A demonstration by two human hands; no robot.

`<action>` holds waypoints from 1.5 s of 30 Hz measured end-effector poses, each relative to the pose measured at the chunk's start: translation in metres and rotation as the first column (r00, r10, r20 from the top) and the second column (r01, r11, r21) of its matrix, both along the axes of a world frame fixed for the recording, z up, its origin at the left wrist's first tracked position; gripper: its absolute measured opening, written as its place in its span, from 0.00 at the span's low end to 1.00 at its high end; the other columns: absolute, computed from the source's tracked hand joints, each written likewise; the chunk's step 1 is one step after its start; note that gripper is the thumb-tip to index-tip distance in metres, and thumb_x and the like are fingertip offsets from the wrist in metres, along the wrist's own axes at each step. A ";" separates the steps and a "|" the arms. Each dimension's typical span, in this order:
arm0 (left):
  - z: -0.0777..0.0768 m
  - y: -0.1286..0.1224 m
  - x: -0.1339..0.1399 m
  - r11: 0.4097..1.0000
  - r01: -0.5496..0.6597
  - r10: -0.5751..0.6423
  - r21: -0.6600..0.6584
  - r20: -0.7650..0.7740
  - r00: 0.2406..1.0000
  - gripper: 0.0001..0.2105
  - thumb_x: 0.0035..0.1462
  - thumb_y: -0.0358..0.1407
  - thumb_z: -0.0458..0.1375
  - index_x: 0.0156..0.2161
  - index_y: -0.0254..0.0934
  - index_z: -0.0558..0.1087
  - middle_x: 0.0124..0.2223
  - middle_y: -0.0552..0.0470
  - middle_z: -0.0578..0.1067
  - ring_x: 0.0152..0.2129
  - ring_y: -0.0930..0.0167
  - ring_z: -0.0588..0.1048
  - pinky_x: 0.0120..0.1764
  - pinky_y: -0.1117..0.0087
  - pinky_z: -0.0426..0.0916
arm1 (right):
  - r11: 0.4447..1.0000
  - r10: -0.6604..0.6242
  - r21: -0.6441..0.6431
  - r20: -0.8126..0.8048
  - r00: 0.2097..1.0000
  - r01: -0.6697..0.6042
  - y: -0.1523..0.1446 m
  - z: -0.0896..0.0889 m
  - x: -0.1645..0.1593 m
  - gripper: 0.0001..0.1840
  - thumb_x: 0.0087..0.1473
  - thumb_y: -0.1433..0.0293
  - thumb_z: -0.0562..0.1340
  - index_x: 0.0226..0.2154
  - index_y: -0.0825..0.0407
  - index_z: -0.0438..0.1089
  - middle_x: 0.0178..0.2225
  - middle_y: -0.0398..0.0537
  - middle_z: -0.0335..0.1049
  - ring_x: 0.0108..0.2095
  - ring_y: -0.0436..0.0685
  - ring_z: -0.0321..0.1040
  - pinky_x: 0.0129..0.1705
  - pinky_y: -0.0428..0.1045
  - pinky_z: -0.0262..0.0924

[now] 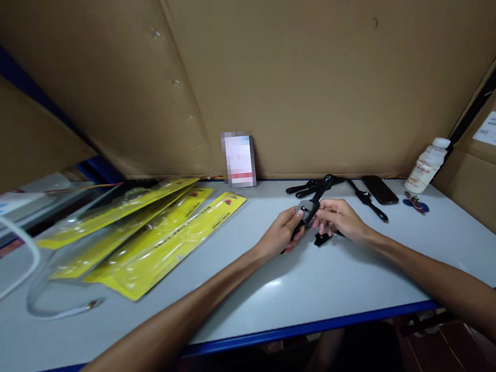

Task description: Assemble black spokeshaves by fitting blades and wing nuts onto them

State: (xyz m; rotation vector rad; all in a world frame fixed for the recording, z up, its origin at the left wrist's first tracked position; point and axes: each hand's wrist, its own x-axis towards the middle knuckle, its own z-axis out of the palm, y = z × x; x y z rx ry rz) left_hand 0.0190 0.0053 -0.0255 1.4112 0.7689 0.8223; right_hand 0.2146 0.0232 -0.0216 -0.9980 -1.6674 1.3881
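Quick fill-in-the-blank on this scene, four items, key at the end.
1. The black object in the left hand has a ____ section.
2. The cap of the bottle is ____.
3. The packages lie toward the ____ end of the table.
4. The table's front edge is ____.

Missing words: grey; white; left; blue.
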 end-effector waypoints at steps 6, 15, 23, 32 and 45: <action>0.000 0.000 0.001 1.000 -0.021 0.021 0.018 0.018 1.000 0.15 0.64 0.49 0.52 0.34 0.39 0.62 0.19 0.64 0.59 0.10 0.80 0.53 0.11 0.79 0.50 | 1.000 -0.023 0.009 0.059 0.998 0.023 -0.001 0.000 -0.001 0.17 0.52 0.55 0.64 0.28 0.52 0.65 0.27 0.47 0.75 0.20 0.48 0.68 0.18 0.43 0.57; -0.004 0.001 0.000 0.995 -0.088 0.088 -0.056 -0.004 0.996 0.15 0.64 0.46 0.53 0.30 0.41 0.56 0.18 0.64 0.59 0.09 0.81 0.51 0.11 0.79 0.47 | 0.783 -0.473 0.599 0.397 0.787 0.169 0.030 0.027 0.046 0.24 0.62 0.59 0.50 0.17 0.49 0.49 0.15 0.39 0.50 0.21 0.49 0.51 0.26 0.48 0.42; 0.000 0.001 -0.002 0.977 -0.144 0.147 -0.158 0.006 0.989 0.15 0.63 0.44 0.55 0.29 0.41 0.57 0.18 0.63 0.60 0.09 0.81 0.52 0.11 0.80 0.47 | 0.931 -0.157 0.350 0.642 0.751 -0.105 0.041 0.023 0.078 0.02 0.45 0.71 0.66 0.25 0.52 0.72 0.17 0.38 0.66 0.20 0.48 0.59 0.27 0.45 0.48; 0.002 -0.001 -0.001 0.975 -0.161 0.158 -0.152 -0.037 0.987 0.13 0.63 0.42 0.54 0.29 0.41 0.58 0.18 0.63 0.60 0.09 0.81 0.52 0.11 0.80 0.48 | 0.960 -0.014 0.238 0.561 0.827 -0.146 0.039 0.023 0.074 0.15 0.50 0.63 0.65 0.19 0.53 0.68 0.17 0.40 0.66 0.19 0.46 0.59 0.25 0.45 0.51; 0.000 0.000 0.000 0.975 -0.164 0.156 -0.151 -0.062 0.986 0.14 0.63 0.43 0.54 0.29 0.41 0.58 0.18 0.64 0.59 0.09 0.80 0.52 0.10 0.79 0.46 | 0.948 0.287 -0.090 -0.161 0.944 -0.304 0.017 0.041 0.062 0.36 0.30 0.38 0.71 0.16 0.48 0.53 0.12 0.34 0.48 0.16 0.46 0.43 0.14 0.42 0.40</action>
